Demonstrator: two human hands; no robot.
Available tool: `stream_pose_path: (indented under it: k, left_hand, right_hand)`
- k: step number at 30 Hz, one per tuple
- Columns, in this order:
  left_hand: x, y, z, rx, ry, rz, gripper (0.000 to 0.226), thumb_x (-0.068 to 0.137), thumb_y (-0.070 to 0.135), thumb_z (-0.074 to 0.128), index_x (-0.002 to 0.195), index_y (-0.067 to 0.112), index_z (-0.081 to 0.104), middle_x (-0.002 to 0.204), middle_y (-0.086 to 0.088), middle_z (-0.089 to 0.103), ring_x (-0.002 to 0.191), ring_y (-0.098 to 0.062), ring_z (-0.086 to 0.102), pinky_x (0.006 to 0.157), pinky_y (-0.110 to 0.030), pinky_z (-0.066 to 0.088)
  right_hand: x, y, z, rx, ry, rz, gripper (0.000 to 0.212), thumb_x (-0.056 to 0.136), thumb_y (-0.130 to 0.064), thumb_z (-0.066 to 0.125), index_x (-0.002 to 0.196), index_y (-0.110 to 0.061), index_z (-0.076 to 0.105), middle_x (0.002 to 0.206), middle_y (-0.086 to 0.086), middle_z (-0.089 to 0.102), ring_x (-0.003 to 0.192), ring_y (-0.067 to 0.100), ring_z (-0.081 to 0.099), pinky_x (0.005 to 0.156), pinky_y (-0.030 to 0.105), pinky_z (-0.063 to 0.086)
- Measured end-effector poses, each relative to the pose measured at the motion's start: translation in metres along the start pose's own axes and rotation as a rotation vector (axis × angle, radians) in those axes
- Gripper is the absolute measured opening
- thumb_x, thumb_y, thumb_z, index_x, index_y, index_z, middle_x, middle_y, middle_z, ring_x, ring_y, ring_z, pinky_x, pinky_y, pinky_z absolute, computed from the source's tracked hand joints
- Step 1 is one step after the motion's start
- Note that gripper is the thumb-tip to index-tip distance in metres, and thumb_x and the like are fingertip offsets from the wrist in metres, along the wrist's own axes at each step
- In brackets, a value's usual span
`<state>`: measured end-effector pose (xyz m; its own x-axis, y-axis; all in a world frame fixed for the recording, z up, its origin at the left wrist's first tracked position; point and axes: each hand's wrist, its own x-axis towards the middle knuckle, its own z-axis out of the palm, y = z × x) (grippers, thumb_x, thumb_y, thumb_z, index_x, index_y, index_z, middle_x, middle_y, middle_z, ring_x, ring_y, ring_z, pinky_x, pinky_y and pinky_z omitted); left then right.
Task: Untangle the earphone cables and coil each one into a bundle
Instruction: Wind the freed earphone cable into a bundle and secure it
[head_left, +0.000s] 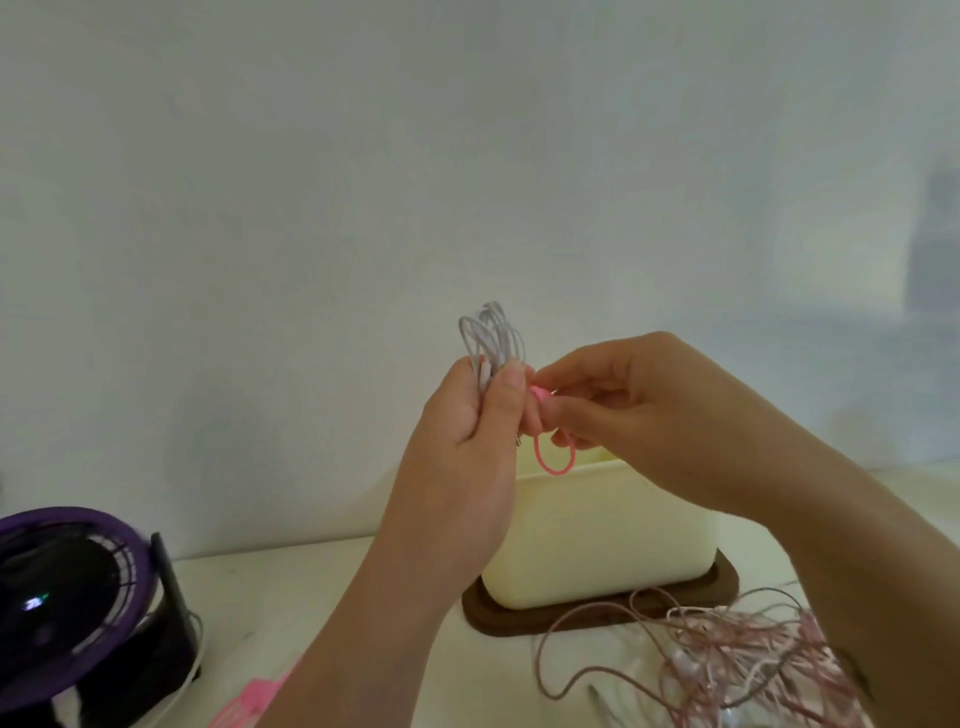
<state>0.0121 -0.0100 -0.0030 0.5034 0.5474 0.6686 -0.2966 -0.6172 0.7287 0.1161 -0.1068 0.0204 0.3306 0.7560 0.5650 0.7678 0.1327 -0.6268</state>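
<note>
Pale wall (311, 208) stood behind white tabletop (291, 597). Purple fan (67, 597) sat far left. Cream box (587, 545) rested on brown tray (519, 618), centre. Pink tangle (753, 665) of cables lay on tabletop, near tray. Raised left hand (467, 431) had fingers curled round white coil (491, 338). Beside it, right hand (639, 415) fingers pinched pink band (553, 462).
</note>
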Motion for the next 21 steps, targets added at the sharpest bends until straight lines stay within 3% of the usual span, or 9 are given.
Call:
stream_pose_path:
  k: [5,7,9,11,13,18,21]
  left_hand:
    - [-0.003,0.005,-0.007,-0.037,0.048,-0.036,0.033,0.085,0.045,0.042,0.064,0.026,0.059,0.069,0.016,0.061,0.092,-0.012,0.063,0.097,-0.042,0.046]
    - [-0.006,0.01,-0.007,0.025,0.036,-0.001,0.037,0.093,0.043,0.041,0.068,0.02,0.055,0.07,0.012,0.06,0.085,-0.01,0.062,0.091,-0.03,0.047]
    - [-0.011,0.015,-0.005,0.136,0.05,0.049,0.037,0.099,0.035,0.039,0.071,0.014,0.05,0.072,0.006,0.059,0.075,-0.007,0.057,0.073,-0.013,0.043]
    - [-0.015,0.019,-0.003,0.221,0.082,0.084,0.033,0.097,0.033,0.037,0.072,0.015,0.048,0.072,0.006,0.057,0.068,-0.001,0.053,0.064,-0.008,0.039]
    - [-0.017,0.023,-0.003,0.277,0.094,0.1,0.031,0.095,0.035,0.035,0.075,0.015,0.048,0.074,0.009,0.057,0.072,0.004,0.053,0.064,-0.005,0.038]
    - [-0.016,0.022,-0.006,0.318,0.105,0.081,0.031,0.097,0.034,0.034,0.08,0.013,0.05,0.082,0.003,0.061,0.08,0.0,0.052,0.066,-0.004,0.038]
    - [-0.007,0.008,-0.014,0.302,0.101,-0.033,0.031,0.098,0.033,0.036,0.079,0.015,0.052,0.081,0.006,0.062,0.075,0.002,0.056,0.064,-0.001,0.037]
  right_hand:
    - [-0.001,-0.004,0.007,0.006,0.056,-0.04,0.007,0.084,-0.029,0.066,0.087,-0.027,0.072,0.075,-0.009,0.072,0.069,0.001,0.066,0.074,0.028,0.056]
    - [-0.002,-0.006,0.012,0.022,0.14,-0.065,0.006,0.084,-0.025,0.066,0.083,-0.025,0.072,0.072,-0.008,0.072,0.068,0.003,0.067,0.071,0.028,0.055]
    - [-0.002,-0.007,0.017,0.024,0.212,-0.083,0.009,0.084,-0.021,0.065,0.078,-0.023,0.072,0.068,-0.008,0.071,0.065,0.004,0.066,0.069,0.025,0.054]
    - [-0.003,-0.008,0.022,0.019,0.252,-0.091,0.01,0.083,-0.021,0.064,0.075,-0.023,0.071,0.065,-0.01,0.07,0.064,0.003,0.065,0.067,0.022,0.053]
    - [-0.003,-0.007,0.022,0.018,0.273,-0.09,0.008,0.081,-0.023,0.065,0.076,-0.021,0.072,0.065,-0.009,0.07,0.064,0.003,0.066,0.067,0.022,0.054]
    - [-0.002,-0.004,0.016,0.089,0.162,-0.066,0.003,0.082,-0.019,0.07,0.08,-0.019,0.073,0.07,-0.001,0.072,0.065,0.009,0.068,0.071,0.026,0.057]
    - [-0.002,-0.003,0.012,0.215,0.117,-0.028,0.005,0.081,-0.013,0.072,0.084,-0.017,0.073,0.072,0.001,0.074,0.065,0.009,0.069,0.066,0.016,0.055]
